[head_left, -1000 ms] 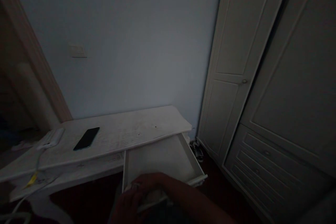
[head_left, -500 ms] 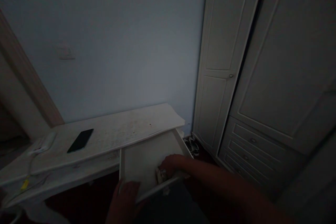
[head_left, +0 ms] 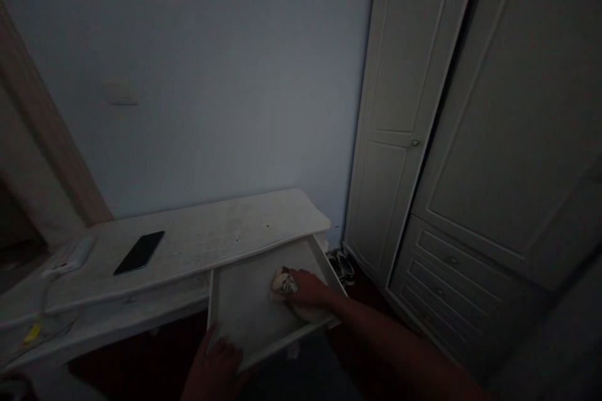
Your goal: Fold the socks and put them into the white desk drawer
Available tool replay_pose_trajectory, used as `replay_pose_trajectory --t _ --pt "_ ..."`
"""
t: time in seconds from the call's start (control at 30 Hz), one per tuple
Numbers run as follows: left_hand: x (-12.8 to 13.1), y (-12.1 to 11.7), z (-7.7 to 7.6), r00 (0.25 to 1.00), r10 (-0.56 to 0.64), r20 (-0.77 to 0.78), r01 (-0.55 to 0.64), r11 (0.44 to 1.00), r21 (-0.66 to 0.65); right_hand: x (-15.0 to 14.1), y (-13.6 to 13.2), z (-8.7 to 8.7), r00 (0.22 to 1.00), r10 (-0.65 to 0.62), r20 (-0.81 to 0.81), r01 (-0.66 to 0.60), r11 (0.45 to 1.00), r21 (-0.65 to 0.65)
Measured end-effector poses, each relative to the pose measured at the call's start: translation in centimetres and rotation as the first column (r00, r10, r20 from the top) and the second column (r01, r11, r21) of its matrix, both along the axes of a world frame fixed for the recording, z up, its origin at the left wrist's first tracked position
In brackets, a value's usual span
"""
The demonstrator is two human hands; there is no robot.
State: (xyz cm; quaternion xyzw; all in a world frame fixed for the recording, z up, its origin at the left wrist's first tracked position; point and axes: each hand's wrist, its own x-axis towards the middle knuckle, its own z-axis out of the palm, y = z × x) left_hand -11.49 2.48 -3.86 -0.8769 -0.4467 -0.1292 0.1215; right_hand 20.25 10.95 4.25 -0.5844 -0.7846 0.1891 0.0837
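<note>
A white desk (head_left: pixel 197 241) stands against the wall with its right-hand drawer (head_left: pixel 244 307) pulled out. My right hand (head_left: pixel 308 291) is inside the drawer, fingers closed on a crumpled pale cloth (head_left: pixel 283 282) that it presses against the drawer floor. My left hand (head_left: pixel 219 357) grips the drawer's front edge near its left corner, fingers curled over the rim. The room is very dark and details are faint.
A black phone (head_left: pixel 140 252) lies on the desktop, with a white power strip (head_left: pixel 70 257) and its cable at the left end. A tall white wardrobe (head_left: pixel 451 156) with low drawers stands to the right. Shoes (head_left: pixel 342 265) sit on the floor between desk and wardrobe.
My right hand has moved from the drawer's front edge deeper into the drawer with the cloth. My left hand has stayed on the drawer's front edge.
</note>
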Motion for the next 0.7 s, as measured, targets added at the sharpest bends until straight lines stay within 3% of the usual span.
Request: replay_pose_trajectory --t 0.13,0.23,0.37,0.47,0.6,0.7 --pt "-1.9 1.3 -1.5 0.99 -0.131 0.055 0.118 0.974 0.192 -5.1 0.2 -1.3 0.999 0.006 -0.04 -0.007 0.999 -0.033" --pt "-2.9 1.6 -2.5 0.984 -0.051 0.172 -0.01 0.942 0.336 -10.1 0.4 -1.9 0.987 0.164 0.002 -0.163 0.982 -0.098" --pt "-2.7 1.3 -2.6 0.954 0.007 0.3 -0.101 0.948 0.302 -15.0 0.9 -2.0 0.905 0.422 0.046 -0.411 0.898 -0.158" --pt "-2.4 1.6 -2.5 0.946 -0.017 0.324 -0.082 0.954 0.29 -15.8 1.0 -1.8 0.876 0.477 0.076 -0.46 0.872 -0.168" --pt "-2.5 2.2 -2.9 0.961 -0.054 0.27 -0.042 0.94 0.338 -14.2 1.0 -1.5 0.807 0.558 0.194 -0.514 0.825 -0.234" --pt "-2.8 2.3 -3.4 0.974 -0.09 0.206 0.001 0.919 0.393 -11.6 0.5 -1.3 0.771 0.527 0.357 -0.479 0.85 -0.221"
